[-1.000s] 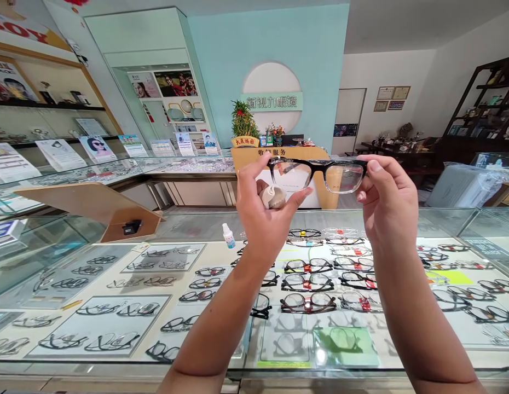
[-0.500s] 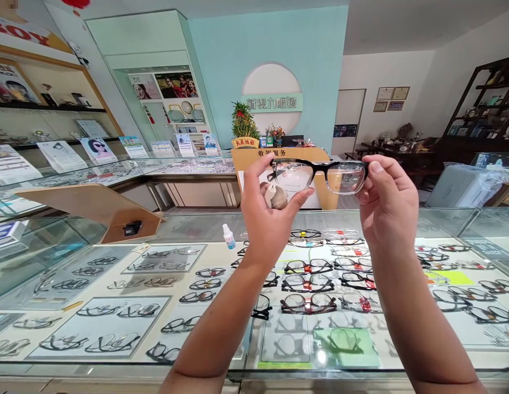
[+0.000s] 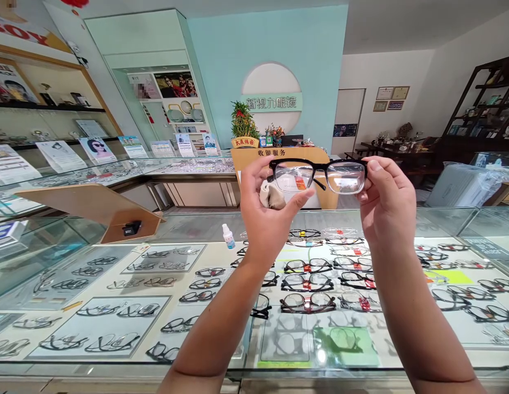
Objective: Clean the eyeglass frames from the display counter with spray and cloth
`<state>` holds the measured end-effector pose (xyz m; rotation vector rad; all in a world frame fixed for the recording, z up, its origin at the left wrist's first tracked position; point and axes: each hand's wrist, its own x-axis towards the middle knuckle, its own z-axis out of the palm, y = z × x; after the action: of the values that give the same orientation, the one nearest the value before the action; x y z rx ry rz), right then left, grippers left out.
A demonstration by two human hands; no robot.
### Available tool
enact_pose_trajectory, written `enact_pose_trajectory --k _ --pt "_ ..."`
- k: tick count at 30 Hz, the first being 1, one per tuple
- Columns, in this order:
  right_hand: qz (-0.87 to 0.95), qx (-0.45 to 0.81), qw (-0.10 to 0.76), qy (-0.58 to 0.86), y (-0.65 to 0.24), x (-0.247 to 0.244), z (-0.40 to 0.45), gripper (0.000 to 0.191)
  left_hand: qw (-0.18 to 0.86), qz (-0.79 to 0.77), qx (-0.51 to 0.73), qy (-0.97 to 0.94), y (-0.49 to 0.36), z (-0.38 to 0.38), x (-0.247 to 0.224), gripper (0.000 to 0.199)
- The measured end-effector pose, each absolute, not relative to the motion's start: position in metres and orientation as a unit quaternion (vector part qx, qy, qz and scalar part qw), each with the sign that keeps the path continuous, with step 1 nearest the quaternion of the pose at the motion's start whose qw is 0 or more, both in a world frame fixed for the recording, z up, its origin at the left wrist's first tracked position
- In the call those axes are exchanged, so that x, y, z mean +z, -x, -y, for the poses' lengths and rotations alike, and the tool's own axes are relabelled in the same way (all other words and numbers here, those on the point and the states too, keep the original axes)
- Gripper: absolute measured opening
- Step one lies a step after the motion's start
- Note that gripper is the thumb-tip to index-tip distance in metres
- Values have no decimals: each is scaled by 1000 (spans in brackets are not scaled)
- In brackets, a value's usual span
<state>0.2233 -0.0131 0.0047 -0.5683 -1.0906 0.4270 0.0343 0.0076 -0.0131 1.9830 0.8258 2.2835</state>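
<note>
A pair of eyeglasses point(image 3: 320, 165) with a black upper rim and clear lower rim is held up at chest height over the glass counter. My left hand point(image 3: 265, 210) is closed around a crumpled beige cloth point(image 3: 271, 195), its fingers at the left end of the frame and its thumb near the lower edge of the left lens. At the other end, my right hand point(image 3: 388, 197) pinches the right corner of the frame between thumb and fingers. One dark temple arm shows behind the lenses; the rest is hidden.
Below lies a glass display case point(image 3: 279, 370) with rows of spectacle frames point(image 3: 307, 283). A small white bottle point(image 3: 229, 237) stands on it, left of my left forearm. A tilted wooden board point(image 3: 94, 205) is further left. Behind the glasses is a wooden service desk point(image 3: 242, 158).
The eyeglasses have turned so the lenses face me more squarely, and a temple arm now shows behind the bridge. Both hands stay in nearly the same place.
</note>
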Motion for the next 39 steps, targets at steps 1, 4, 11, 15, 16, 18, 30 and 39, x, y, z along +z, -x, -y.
enact_pose_trajectory --k 1,4,11,15,16,18,30,39 --pt "507 209 794 260 -223 5 13 21 9 -260 732 -630 -34 -7 -13 71" --pt "506 243 786 258 -222 6 13 22 23 -258 741 -619 -35 -5 -14 75" --pt "493 312 769 262 -222 5 13 27 36 -263 758 -596 -35 -5 -14 77" --pt "489 326 764 266 -222 4 12 24 33 -270 762 -587 -35 -1 -11 73" --pt "486 331 764 266 -221 4 12 22 28 -271 762 -587 -35 1 -11 72" --pt "479 346 764 260 -220 5 11 18 7 -264 763 -590 -35 4 -9 72" --pt "526 232 794 198 -222 0 6 11 -42 -143 775 -614 -32 -9 -5 67" --pt "528 214 793 215 -223 0 5 7 0 -102 779 -618 -31 -31 -17 89"
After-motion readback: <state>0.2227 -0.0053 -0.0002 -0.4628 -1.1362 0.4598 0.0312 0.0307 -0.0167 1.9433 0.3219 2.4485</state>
